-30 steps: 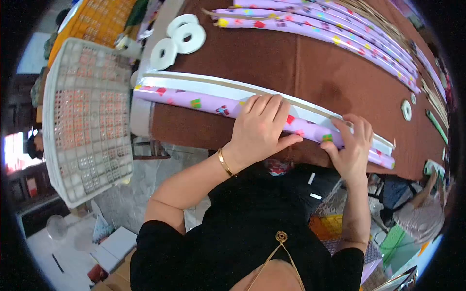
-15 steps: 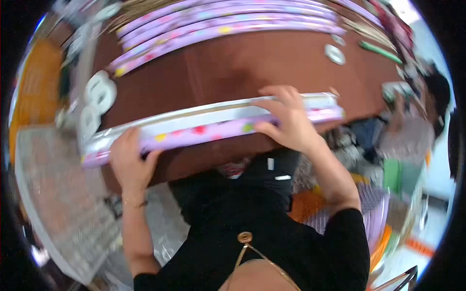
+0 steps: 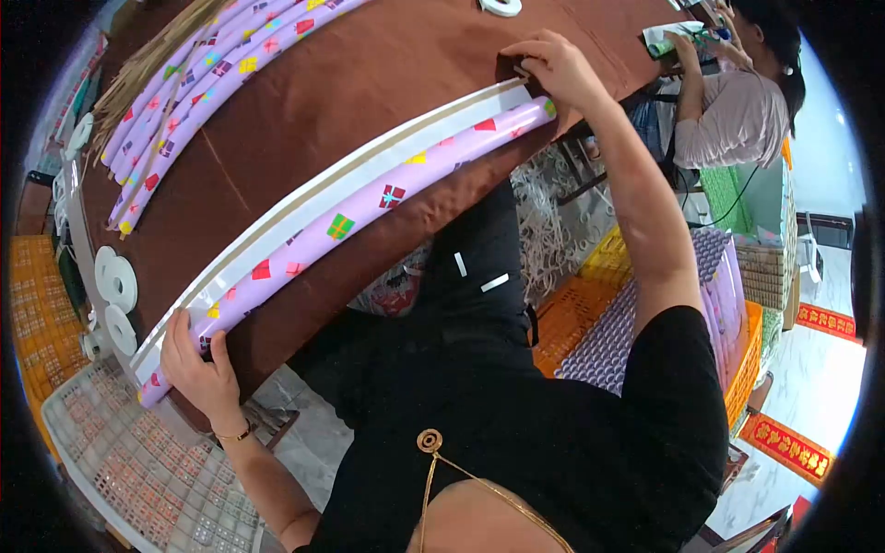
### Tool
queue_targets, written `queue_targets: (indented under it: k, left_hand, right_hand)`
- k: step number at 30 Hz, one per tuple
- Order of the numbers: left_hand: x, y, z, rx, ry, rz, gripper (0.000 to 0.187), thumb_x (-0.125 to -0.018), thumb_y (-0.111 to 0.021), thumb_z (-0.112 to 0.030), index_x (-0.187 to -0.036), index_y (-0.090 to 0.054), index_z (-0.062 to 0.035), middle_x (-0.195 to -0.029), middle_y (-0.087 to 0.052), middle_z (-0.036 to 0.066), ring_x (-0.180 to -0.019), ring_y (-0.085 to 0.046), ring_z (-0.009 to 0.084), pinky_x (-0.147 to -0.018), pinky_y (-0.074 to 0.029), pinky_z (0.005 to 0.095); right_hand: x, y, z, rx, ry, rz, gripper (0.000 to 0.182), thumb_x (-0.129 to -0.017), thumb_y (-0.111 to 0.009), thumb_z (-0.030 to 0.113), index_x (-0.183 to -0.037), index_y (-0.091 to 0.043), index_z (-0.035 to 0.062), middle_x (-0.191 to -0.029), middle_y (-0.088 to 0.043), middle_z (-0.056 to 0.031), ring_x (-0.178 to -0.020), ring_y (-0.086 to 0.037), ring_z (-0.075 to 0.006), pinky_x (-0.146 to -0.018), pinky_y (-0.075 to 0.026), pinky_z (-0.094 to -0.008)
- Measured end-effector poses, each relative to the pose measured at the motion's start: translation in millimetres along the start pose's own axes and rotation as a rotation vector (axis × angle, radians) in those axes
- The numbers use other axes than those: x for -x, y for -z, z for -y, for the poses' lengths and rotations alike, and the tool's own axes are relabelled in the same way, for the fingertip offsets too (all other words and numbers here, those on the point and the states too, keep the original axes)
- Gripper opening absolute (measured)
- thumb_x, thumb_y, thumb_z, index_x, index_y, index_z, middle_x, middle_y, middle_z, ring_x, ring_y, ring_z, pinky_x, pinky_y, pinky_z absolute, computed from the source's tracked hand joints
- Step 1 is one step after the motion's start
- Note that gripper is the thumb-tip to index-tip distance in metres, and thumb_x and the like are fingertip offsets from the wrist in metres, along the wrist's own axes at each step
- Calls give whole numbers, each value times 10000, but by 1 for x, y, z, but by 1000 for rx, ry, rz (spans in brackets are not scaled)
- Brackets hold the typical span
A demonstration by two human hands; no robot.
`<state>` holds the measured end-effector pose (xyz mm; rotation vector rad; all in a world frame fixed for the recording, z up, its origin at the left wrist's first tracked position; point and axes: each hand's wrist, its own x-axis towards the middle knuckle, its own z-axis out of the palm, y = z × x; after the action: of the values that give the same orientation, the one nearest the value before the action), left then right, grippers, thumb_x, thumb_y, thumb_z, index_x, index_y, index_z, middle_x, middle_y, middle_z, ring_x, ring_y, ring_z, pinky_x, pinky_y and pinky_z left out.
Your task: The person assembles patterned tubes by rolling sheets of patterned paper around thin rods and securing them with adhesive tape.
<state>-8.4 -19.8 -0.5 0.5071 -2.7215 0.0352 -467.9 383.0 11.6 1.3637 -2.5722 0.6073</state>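
Note:
A long lilac roll of wrapping paper (image 3: 318, 230) printed with colourful gift boxes lies slantwise along the table's near edge. Its loose white edge (image 3: 387, 158) faces up, with a narrow tan tape strip (image 3: 323, 191) running along it. My left hand (image 3: 198, 369) grips the roll near its lower left end, fingers over the paper and thumb on the near side. At the upper right end, my right hand (image 3: 558, 69) has its fingertips bent together at the end of the tan strip. The exact pinch is partly hidden by the fingers.
Several finished-looking lilac rolls (image 3: 198, 106) lie at the back left beside tan strips (image 3: 152, 69). White tape rolls (image 3: 118, 281) sit at the left edge, another tape roll (image 3: 502, 7) at the back. A co-worker (image 3: 737, 111) sits at the far right. Orange crates (image 3: 572, 323) stand to my right.
My view has turned, so the roll now slants up to the right. My right hand has moved from the roll's body to its far right end. My left hand has shifted to the left end.

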Motion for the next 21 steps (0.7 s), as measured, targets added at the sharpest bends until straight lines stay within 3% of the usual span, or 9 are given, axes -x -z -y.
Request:
queue_targets:
  k: [2,6,10,12,16,17,18,19,21]
  left_hand:
    - [1,1,1,-1,8,4,605,-957,-503,-540,-1258,-577,-21,-1285,-597,150,-1172,-543,346,-996,-385,442]
    - [-1,-1,2,9,16,14,593,-959,-505,-531,-1262,-577,-27,-1285,-597,153,-1179,-544,348,-1001,-385,443]
    - [0,-3,1,-52,10,6,571,-965,-507,-511,-1271,-578,-34,-1282,-600,152,-1179,-548,351,-999,-389,444]
    - [0,-3,3,-44,1,13,568,-966,-507,-506,-1271,-578,-33,-1282,-601,152,-1177,-549,350,-999,-389,444]
    - [-1,-1,2,-7,-6,8,569,-965,-511,-505,-1259,-583,-24,-1268,-609,157,-1164,-559,353,-990,-399,444]
    - [-1,-1,2,-9,0,14,569,-965,-511,-505,-1259,-583,-24,-1268,-609,157,-1164,-559,353,-990,-399,444]
    - [-2,-1,2,3,-5,4,571,-964,-512,-507,-1252,-585,-20,-1258,-612,161,-1155,-564,358,-982,-407,445]
    - [-2,-1,2,14,-10,-5,573,-963,-514,-508,-1245,-587,-15,-1249,-616,166,-1146,-569,363,-974,-414,447]
    - [-2,-2,2,14,-4,-4,574,-962,-514,-510,-1239,-588,-13,-1242,-618,170,-1140,-571,367,-968,-419,448]
  right_hand:
    - [7,6,-4,59,123,4,250,-835,-617,9,-1056,-713,78,-1020,-651,-128,-948,-646,-318,-825,-520,-349]
    - [39,39,-12,89,2,192,278,-815,-556,-69,-1017,-702,54,-973,-626,-107,-944,-634,-301,-811,-505,-338]
    - [50,31,-21,18,-101,96,313,-812,-523,-73,-1042,-699,47,-990,-614,-99,-945,-630,-285,-823,-494,-325]
    - [32,25,12,-41,-31,-49,321,-809,-530,-58,-1066,-694,43,-1030,-627,-101,-963,-634,-277,-845,-494,-318]
    - [36,23,0,111,128,48,290,-798,-533,-30,-1017,-707,51,-1039,-669,-132,-986,-629,-322,-879,-503,-375]
    - [43,31,1,241,-30,43,213,-769,-542,24,-914,-697,42,-956,-673,-152,-961,-621,-342,-844,-504,-405]
    - [50,41,-4,420,-145,197,150,-740,-548,69,-833,-661,30,-874,-665,-163,-926,-618,-354,-805,-501,-416]
    - [59,48,-6,395,-230,224,118,-757,-537,83,-790,-633,23,-826,-660,-165,-874,-631,-353,-759,-504,-414]
    - [78,57,-1,301,-305,272,122,-782,-539,67,-825,-645,22,-841,-663,-161,-867,-644,-335,-748,-511,-397]
